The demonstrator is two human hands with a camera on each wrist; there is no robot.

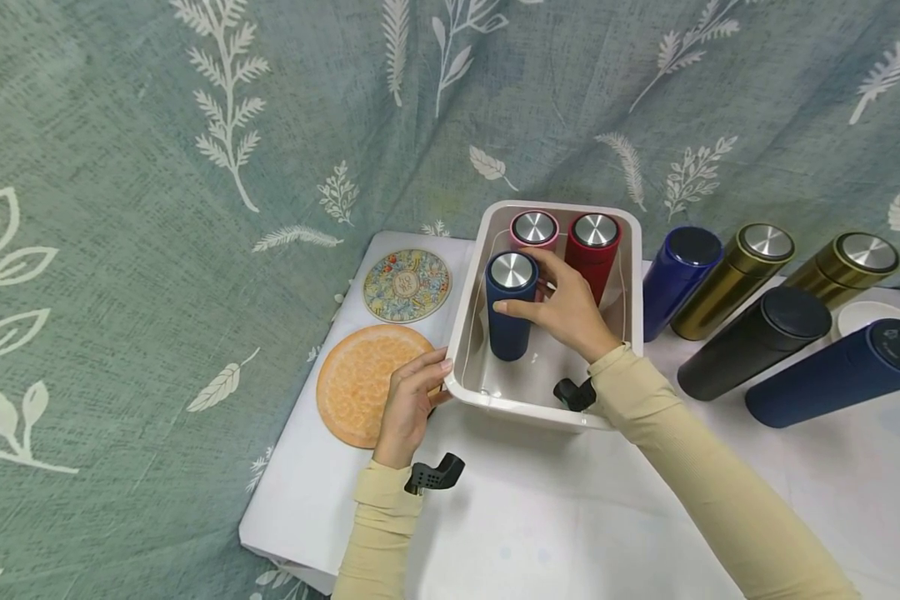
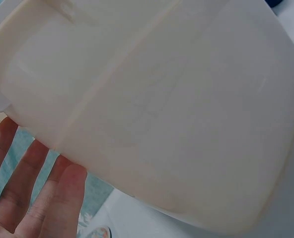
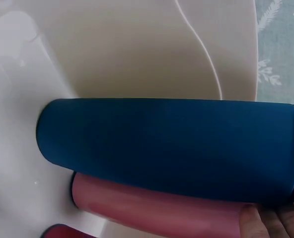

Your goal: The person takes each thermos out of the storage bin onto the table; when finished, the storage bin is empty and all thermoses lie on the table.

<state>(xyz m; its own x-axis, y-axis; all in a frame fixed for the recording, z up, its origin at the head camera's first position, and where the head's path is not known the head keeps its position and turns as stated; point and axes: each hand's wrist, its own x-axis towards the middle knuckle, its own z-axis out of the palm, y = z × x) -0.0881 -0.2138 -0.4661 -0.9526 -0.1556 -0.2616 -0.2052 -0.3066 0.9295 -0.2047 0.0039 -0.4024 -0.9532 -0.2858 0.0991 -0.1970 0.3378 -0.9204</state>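
My right hand point(image 1: 566, 312) grips a dark blue thermos bottle point(image 1: 512, 321) near its silver-topped lid, thumb on the front and fingers behind. The bottle is upright inside a white plastic bin point(image 1: 543, 414); whether its base bears on the floor I cannot tell. Behind it in the bin stand a pink thermos point(image 3: 157, 206) and a red thermos point(image 1: 592, 254), side by side. With fairly straight fingers, my left hand point(image 1: 412, 400) touches the bin's rim at the near left corner. The left wrist view shows those fingertips point(image 2: 70, 176) against the bin's edge.
Right of the bin stand a shiny blue bottle point(image 1: 678, 283), two gold bottles point(image 1: 731, 283), a black bottle point(image 1: 750, 346) and a navy bottle point(image 1: 832, 375). Left lie a patterned round mat point(image 1: 407, 286) and an orange-slice mat point(image 1: 367, 383). A leaf-print curtain point(image 1: 307, 125) hangs behind the white table.
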